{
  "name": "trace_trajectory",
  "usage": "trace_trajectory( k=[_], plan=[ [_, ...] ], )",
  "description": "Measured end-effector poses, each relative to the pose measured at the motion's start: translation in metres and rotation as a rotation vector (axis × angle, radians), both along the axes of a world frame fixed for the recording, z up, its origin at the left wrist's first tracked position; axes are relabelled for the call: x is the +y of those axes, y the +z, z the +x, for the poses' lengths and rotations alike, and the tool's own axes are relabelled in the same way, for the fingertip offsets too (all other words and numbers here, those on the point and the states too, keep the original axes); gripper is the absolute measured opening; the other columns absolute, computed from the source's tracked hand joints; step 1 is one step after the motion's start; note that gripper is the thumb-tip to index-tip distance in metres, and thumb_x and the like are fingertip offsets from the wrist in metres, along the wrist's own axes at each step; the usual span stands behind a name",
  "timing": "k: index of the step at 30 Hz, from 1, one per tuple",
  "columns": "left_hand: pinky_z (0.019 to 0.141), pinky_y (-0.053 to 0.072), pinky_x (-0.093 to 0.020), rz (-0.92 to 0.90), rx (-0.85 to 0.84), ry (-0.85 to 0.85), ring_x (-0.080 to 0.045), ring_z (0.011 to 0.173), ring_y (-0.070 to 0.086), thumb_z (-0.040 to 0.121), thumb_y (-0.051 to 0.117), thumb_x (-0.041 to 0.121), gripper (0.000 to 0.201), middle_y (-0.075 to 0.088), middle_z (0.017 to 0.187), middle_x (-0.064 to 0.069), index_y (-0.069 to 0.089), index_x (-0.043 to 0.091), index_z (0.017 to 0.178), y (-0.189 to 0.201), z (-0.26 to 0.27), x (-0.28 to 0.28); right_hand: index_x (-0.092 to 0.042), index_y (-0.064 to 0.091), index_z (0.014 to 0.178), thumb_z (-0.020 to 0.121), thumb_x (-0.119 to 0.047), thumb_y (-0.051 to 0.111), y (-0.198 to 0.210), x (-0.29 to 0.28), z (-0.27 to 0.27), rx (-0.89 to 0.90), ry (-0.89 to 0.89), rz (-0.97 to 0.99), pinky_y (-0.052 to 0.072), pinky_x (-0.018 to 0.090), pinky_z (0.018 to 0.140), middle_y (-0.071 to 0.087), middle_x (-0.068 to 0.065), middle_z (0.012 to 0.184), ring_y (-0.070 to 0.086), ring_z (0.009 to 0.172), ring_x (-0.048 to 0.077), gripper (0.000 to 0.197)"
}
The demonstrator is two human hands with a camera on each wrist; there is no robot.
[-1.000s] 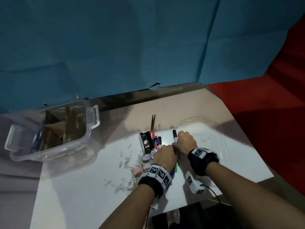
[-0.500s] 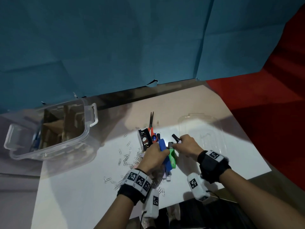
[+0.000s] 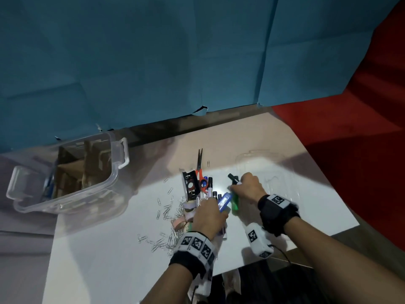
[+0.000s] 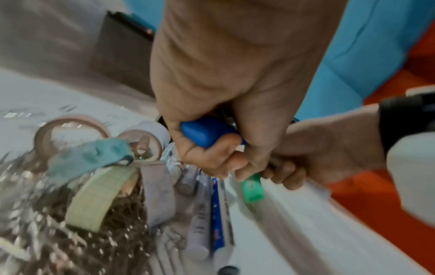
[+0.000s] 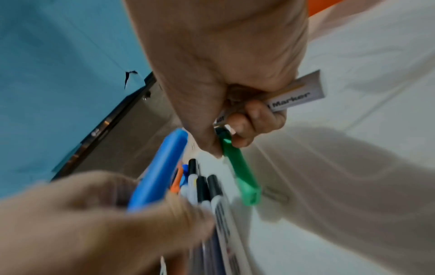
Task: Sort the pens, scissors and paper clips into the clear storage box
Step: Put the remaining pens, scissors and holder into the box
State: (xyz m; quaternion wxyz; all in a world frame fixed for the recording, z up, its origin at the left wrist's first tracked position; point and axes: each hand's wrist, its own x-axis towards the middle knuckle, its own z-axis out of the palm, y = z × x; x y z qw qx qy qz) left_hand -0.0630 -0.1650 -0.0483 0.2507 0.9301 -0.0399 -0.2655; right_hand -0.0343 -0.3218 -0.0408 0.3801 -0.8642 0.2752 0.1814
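A blue backdrop hangs behind a white counter, with red fabric to the right. At the counter's far left corner sits the clear storage box, open-topped, with cardboard dividers inside and something blue against its left wall that cannot be made out. Loose paper clips lie scattered and heaped on the counter right of the box, beside rolls of tape in pink, teal and cream. Just behind the heap stands a black holder, and next to it the red-handled scissors lie with blades pointing away from the person. The left hand is clenched around a blue marker, its thick body sticking out past the knuckles, above a bunch of pens with black caps lying together on the counter. Touching it at the fingertips, the right hand grasps two things at once: a white-barrelled marker with a black cap, held in the curled fingers, and a green marker pinched between thumb and finger and angled down toward the counter. Farther right, a clear lid lies flat on the counter. Both wrists wear black bands with printed square tags.
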Motion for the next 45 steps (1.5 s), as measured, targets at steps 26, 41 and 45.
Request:
trace_trajectory(
  k=[26, 41, 45],
  plan=[
    [0.06, 0.062, -0.037, -0.855, -0.022, 0.583, -0.028, 0.063, 0.073, 0.1, 0.05, 0.0, 0.003, 0.067, 0.085, -0.027, 0.052, -0.002, 0.1, 0.162, 0.106, 0.17, -0.008, 0.064, 0.098, 0.095, -0.01, 0.062, 0.143, 0.112, 0.088, -0.251, 0.295, 0.479, 0.036, 0.022, 0.038, 0.054, 0.003, 0.061, 0.045, 0.041, 0.011, 0.005],
    [0.053, 0.047, -0.028, -0.065, -0.184, 0.538, -0.023, 0.065, 0.066, 0.093, 0.05, 0.006, 0.021, 0.07, 0.079, -0.014, 0.064, -0.003, 0.106, 0.188, 0.186, 0.254, 0.001, 0.066, 0.104, 0.097, -0.018, 0.047, 0.169, 0.275, 0.172, -0.281, 0.453, 0.208, 0.052, 0.041, 0.085, 0.068, 0.026, 0.113, 0.067, 0.101, 0.037, 0.028],
    [0.076, 0.062, -0.038, -0.049, -0.163, 0.466, -0.031, 0.089, 0.072, 0.087, 0.055, 0.009, 0.023, 0.073, 0.104, -0.016, 0.07, 0.0, 0.102, 0.18, 0.194, 0.252, -0.002, 0.067, 0.096, 0.102, -0.024, 0.044, 0.172, 0.279, 0.172, -0.236, 0.608, 0.073, 0.05, 0.036, 0.082, 0.069, 0.025, 0.108, 0.066, 0.104, 0.037, 0.032]
  ],
)
